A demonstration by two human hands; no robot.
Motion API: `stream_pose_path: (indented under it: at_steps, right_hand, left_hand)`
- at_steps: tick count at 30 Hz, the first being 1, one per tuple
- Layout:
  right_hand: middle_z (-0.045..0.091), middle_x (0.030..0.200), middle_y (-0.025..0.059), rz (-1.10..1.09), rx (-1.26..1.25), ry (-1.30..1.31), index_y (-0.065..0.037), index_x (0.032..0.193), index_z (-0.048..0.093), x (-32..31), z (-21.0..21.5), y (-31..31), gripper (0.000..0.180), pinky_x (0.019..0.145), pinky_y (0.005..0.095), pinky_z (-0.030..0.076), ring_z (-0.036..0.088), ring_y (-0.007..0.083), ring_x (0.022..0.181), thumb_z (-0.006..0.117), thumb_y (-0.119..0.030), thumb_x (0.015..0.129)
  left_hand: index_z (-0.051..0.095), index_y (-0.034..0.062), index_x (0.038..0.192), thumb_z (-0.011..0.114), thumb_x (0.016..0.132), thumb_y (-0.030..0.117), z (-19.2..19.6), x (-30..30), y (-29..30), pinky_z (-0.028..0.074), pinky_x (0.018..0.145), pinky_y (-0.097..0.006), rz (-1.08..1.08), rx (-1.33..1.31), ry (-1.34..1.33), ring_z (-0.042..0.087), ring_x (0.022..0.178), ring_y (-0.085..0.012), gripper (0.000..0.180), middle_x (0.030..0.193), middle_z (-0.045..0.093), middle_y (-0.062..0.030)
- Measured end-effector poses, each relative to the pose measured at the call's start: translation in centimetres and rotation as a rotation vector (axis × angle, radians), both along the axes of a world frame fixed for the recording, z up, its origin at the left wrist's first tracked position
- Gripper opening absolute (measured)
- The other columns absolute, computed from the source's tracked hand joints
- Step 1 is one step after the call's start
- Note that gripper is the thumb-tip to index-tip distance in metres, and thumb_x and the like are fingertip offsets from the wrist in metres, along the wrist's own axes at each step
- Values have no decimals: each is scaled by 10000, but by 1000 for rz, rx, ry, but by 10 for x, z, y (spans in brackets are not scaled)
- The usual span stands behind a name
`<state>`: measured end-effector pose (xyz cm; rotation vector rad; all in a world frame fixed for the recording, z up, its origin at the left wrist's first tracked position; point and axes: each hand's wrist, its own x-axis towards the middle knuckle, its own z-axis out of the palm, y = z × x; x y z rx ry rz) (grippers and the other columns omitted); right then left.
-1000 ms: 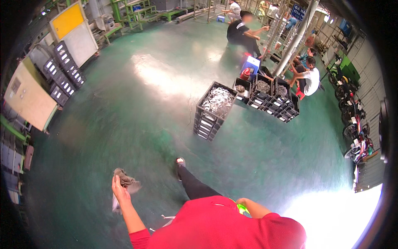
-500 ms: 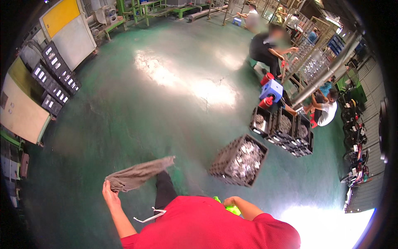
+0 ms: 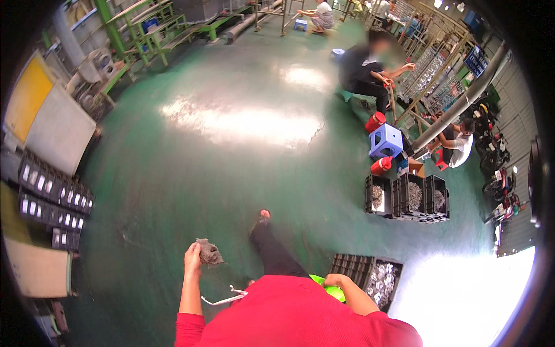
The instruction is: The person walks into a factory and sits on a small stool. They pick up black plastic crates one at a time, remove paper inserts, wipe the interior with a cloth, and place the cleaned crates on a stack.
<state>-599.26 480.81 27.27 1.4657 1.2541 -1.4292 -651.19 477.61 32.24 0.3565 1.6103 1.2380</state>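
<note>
In my left hand (image 3: 193, 259), held out in front of me, is a crumpled grey-brown cloth (image 3: 209, 253), with fingers closed on its edge. My right hand (image 3: 333, 281) is close to my waist, its fingers curled against a bright green, soft-looking thing (image 3: 329, 290). What kind of thing that is I cannot make out, as my arm and red shirt partly cover it. Beside my right forearm stands a black crate (image 3: 352, 267) filled with shiny metal parts (image 3: 381, 282).
Stacked black crates (image 3: 408, 211) with small parts stand ahead right, near a blue stool (image 3: 386, 141) and red jugs (image 3: 376, 121). A person in black (image 3: 364, 72) sits by racks; another person (image 3: 461, 149) crouches beyond a slanting pipe (image 3: 462, 104). Cabinets and black bins (image 3: 55, 188) line the left.
I have moved forward, and the full crate now sits nearer my right side. The cloth, spread out before, now hangs bunched in my left hand. My right hand stays at the green thing.
</note>
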Motion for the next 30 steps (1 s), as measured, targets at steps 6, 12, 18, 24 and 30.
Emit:
stream_pose_path:
  at_steps: [6, 12, 18, 24, 30]
  right_hand:
    - [557, 1253, 171, 116, 42, 110, 7, 1146, 611, -52, -22, 235, 588, 926, 383, 443, 544, 285, 1133, 636, -429, 752]
    - [680, 983, 102, 130, -417, 53, -45, 1024, 650, -124, 11, 495, 316, 755, 378, 533, 661, 227, 856, 619, -251, 786]
    - [672, 867, 75, -19, -416, 32, -42, 972, 637, -165, 8, 721, 240, 690, 341, 535, 646, 188, 722, 615, -203, 795]
    - [684, 830, 98, -132, -76, -5, 15, 927, 655, -151, 42, 908, 262, 600, 330, 547, 666, 212, 677, 625, -203, 786]
    - [614, 709, 6, -790, 19, -8, -134, 976, 681, -125, 31, 1061, 230, 535, 272, 452, 526, 119, 555, 639, -275, 799]
  left_hand:
    - [576, 47, 1166, 516, 928, 236, -46, -92, 220, 458, 556, -280, 180, -200, 165, 602, 777, -143, 309, 972, 633, -50]
    - [576, 13, 1119, 517, 931, 220, 25, -149, 455, 519, 676, -303, 184, 42, 148, 620, 826, -159, 286, 961, 631, -61]
    - [553, -16, 1149, 518, 934, 188, -19, -185, 741, 530, 740, -324, 253, 52, 77, 627, 875, -185, 299, 1020, 633, -92]
    - [541, -1, 1181, 525, 927, 191, 2, -165, 1062, 526, 679, -308, -75, -47, -13, 635, 815, -168, 319, 997, 642, -79]
    - [518, -6, 1188, 507, 930, 199, 23, -146, 1352, 471, 895, -414, -165, 164, -536, 574, 1061, -252, 330, 1126, 607, -107]
